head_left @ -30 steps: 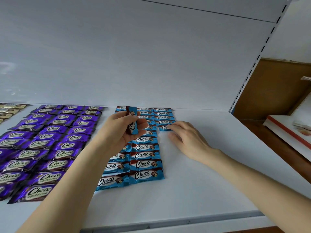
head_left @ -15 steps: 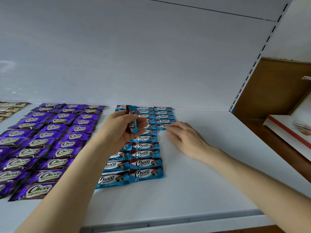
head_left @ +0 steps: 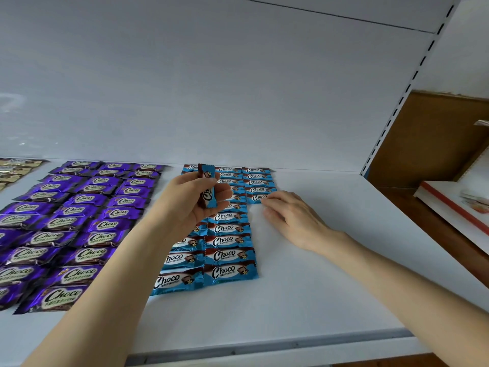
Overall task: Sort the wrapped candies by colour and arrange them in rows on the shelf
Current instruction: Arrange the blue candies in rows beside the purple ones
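1. Pinching the held candy [head_left: 209, 193] upright between thumb and fingertips, the left hand [head_left: 190, 205] hangs above the far end of the blue block [head_left: 229, 254]. The wrapper looks slick, so a slack pinch could drop it onto the laid rows and knock them askew.
2. Flat and relaxed on the shelf [head_left: 317, 287], the right hand [head_left: 293, 218] holds nothing. Its fingertips [head_left: 267, 199] touch the end candy [head_left: 257, 197], the nearest one in the short right column. Too firm a nudge would likely skew that candy or shove the ones behind it toward the back wall.
3. The next free spot seems to lie just near of the end candy, partly under the right fingers. If that hand does not clear, the two hands may bump there and the held candy could land crooked.
4. The left forearm crosses over the left blue column. If it came down low, it could drag those wrappers out of line.
5. The purple block [head_left: 87, 223] lies just left of the blue, with a bare strip between. A candy flicked that way would mix the colours. The gold candies [head_left: 16, 170] at far left are well apart and at little risk.
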Tool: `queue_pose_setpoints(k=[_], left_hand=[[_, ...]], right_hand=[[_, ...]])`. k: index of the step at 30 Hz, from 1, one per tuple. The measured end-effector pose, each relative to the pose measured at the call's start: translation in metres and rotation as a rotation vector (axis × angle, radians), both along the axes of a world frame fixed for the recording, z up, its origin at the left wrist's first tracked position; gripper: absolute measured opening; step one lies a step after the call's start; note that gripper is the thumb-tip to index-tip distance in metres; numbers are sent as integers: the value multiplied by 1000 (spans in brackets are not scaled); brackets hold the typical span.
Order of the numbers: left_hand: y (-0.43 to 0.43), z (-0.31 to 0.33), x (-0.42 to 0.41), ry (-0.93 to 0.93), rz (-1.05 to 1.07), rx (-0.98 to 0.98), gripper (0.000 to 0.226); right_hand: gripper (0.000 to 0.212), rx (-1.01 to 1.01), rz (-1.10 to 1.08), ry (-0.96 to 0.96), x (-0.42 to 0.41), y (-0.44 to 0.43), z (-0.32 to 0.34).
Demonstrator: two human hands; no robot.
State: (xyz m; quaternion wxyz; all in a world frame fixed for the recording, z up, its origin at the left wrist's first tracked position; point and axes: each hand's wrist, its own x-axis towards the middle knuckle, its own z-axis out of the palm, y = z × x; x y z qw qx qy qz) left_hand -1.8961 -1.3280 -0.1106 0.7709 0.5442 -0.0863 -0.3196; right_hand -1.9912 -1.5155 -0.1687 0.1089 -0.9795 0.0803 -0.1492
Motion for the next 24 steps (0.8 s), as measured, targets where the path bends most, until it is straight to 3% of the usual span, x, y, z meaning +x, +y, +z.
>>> queue_pose_setpoints(k=[12,24], left_hand=[[0,-3,-2,-75,-83,-45,9],[3,1,-3,-27,-30,-49,7]], right_hand=[[29,11,-96,-55,-3,1,4],[22,-18,-27,-68,1,-1,-1]])
